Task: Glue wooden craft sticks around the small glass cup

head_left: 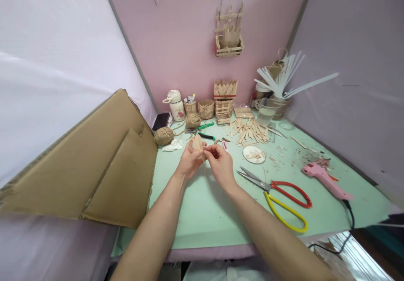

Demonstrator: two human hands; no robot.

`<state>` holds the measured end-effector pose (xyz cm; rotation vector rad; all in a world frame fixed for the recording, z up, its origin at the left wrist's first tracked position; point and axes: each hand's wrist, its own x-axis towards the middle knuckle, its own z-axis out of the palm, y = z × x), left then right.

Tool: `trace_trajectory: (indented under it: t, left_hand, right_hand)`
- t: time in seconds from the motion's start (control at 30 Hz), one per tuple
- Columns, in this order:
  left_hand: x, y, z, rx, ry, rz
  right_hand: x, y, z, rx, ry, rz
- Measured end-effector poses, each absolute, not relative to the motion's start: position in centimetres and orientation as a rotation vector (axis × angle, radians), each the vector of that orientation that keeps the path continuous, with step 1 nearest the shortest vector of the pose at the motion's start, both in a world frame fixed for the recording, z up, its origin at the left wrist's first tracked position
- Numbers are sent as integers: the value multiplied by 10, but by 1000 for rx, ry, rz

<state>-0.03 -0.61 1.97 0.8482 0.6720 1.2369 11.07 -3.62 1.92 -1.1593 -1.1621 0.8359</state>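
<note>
My left hand (190, 161) is closed around a small piece made of pale wooden craft sticks (198, 142), held upright above the green table. The fingertips of my right hand (219, 163) are pinched together against the right side of this piece; whatever lies between them is too small to make out. Just beyond my hands lie green-and-black-handled pliers (205, 131) and a pink cutter (224, 145). A round white dish (254, 154) with small wood bits sits to the right. Scissors with red and yellow handles (268, 186) lie open beside my right forearm.
A pink glue gun (328, 180) with a black cord lies at right. Loose craft sticks (251, 131), a clear cup (267, 112), twine balls (164, 136) and a white bottle (175, 106) stand behind. Folded cardboard (94, 159) leans at left. A stick-built basket (229, 41) hangs on the wall.
</note>
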Motion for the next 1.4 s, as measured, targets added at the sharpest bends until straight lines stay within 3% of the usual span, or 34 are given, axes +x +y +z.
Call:
trace_trajectory:
  t: [0.2,0.7,1.4]
  left_hand:
    - [0,-5,17,835,673,1245]
    - [-2,-4,16,801,706,1233]
    - [7,-8,10,927,605,1101]
  right_hand:
    - [113,-38,18,-1168,-1220,807]
    - [134,-34,-4,-1286,-1464,1175]
    - [135,-35,12,-1081,-1183,981]
